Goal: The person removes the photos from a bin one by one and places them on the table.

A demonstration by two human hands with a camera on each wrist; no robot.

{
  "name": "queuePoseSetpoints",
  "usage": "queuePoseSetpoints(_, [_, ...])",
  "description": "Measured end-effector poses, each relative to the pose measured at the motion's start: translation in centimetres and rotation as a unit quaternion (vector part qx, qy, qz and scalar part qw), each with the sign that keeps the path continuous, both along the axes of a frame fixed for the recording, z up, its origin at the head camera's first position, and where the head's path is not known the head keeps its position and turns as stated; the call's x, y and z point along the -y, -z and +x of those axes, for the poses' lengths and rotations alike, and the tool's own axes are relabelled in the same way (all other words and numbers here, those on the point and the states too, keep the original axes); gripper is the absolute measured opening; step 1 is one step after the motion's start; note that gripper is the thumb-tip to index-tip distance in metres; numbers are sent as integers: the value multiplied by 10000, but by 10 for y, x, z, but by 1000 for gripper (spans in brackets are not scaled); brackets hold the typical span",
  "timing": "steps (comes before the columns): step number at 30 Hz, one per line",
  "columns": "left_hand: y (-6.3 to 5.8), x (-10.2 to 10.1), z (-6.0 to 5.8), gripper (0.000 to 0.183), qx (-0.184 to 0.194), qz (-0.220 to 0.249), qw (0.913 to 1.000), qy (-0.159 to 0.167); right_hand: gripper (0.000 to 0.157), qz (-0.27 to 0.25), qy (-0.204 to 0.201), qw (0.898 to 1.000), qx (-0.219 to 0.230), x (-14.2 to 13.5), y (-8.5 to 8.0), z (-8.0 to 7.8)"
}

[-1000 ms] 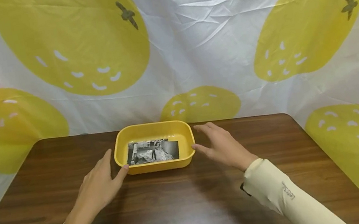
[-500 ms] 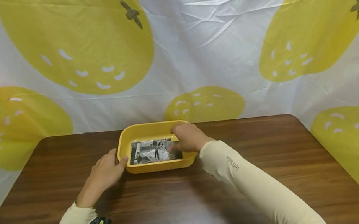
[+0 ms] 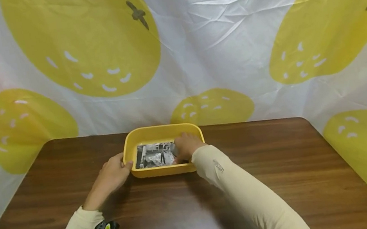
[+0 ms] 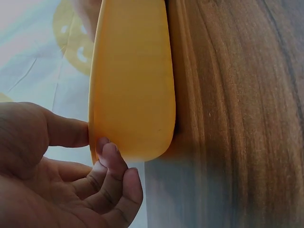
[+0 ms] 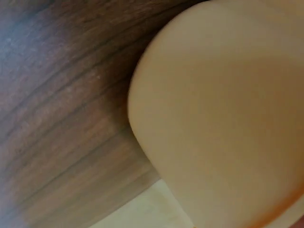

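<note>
A yellow plastic tub (image 3: 163, 171) with rounded corners sits near the table's far edge. Flat on its bottom lies a black-and-white picture (image 3: 156, 158), its right end covered by a hand. My left hand (image 3: 110, 177) holds the tub's left side. In the left wrist view, its thumb and curled fingers pinch the tub's rim (image 4: 93, 111) near a corner. My right hand (image 3: 187, 145) reaches down inside the tub, fingers and thumb right at the picture's right end; I cannot tell whether they grip it. The right wrist view shows only the outer tub wall (image 5: 213, 109).
The brown wood-grain table (image 3: 156, 221) stretches towards me and to both sides. Close behind it hangs a white cloth (image 3: 197, 61) printed with big yellow fruits. A dark band (image 3: 107, 228) is on the left wrist.
My right hand has moved left from beside the tub and down inside it, onto the picture's right end. My left hand has closed on the tub's left rim.
</note>
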State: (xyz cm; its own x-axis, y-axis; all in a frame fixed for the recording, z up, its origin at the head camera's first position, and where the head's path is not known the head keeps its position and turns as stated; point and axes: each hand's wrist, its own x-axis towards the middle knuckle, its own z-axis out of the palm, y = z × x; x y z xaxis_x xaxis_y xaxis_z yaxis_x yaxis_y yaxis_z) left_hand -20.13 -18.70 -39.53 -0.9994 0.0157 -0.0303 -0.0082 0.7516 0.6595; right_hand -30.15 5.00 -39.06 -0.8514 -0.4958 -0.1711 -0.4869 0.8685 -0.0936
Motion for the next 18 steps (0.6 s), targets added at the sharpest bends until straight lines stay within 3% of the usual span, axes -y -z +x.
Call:
queuePoseSetpoints(10, [-1, 0, 2, 47, -36, 33, 10000, 2, 48, -606, 245, 9970, -419, -1, 5, -4])
queuePoseSetpoints(14, [0, -1, 3, 47, -55, 79, 10000, 12, 40, -851, 308, 9933, -714, -4, 6, -6])
queuePoseSetpoints(18, [1, -2, 3, 46, -88, 121, 9999, 28, 26, -1222, 256, 9895, -732, -8, 3, -10])
